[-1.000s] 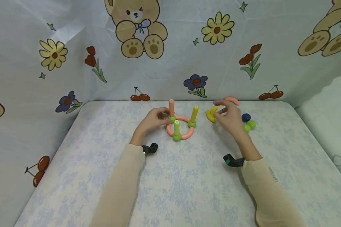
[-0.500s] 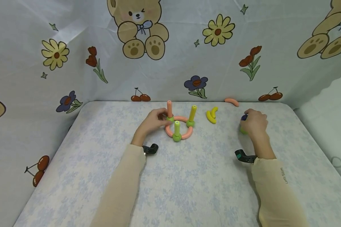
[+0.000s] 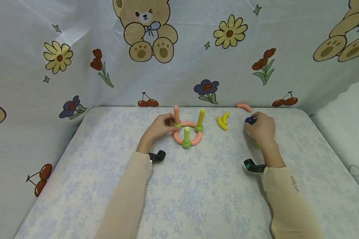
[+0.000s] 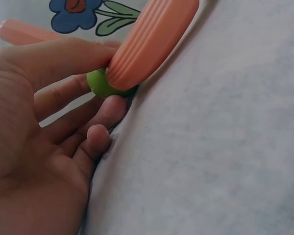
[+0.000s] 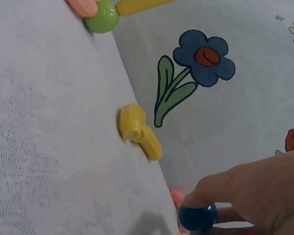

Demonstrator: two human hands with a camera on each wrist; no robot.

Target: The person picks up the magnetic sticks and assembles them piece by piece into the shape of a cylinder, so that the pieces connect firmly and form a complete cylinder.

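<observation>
In the head view, a ring of curved orange pieces [image 3: 177,137] joined by green balls lies on the table. From it rise an orange rod [image 3: 176,115], a yellow rod [image 3: 201,118] and a light green rod [image 3: 186,134]. My left hand [image 3: 159,127] pinches the green ball [image 4: 104,84] below the orange rod, its thumb beside a curved orange piece [image 4: 154,41]. Between thumb and fingers, my right hand [image 3: 262,129] holds a blue ball [image 5: 198,218], right of the ring. A green ball [image 3: 256,144] shows partly under that hand.
Two curved yellow pieces [image 3: 221,123] lie between the ring and my right hand. A curved orange piece [image 3: 244,107] rests at the table's back edge, against the printed cloth [image 3: 179,76]. Wrist cameras sit at both cuffs.
My right hand has left the yellow pieces, moved right to the balls and taken the blue ball, now a little further left. The ring has shifted slightly left, with my left hand still on it.
</observation>
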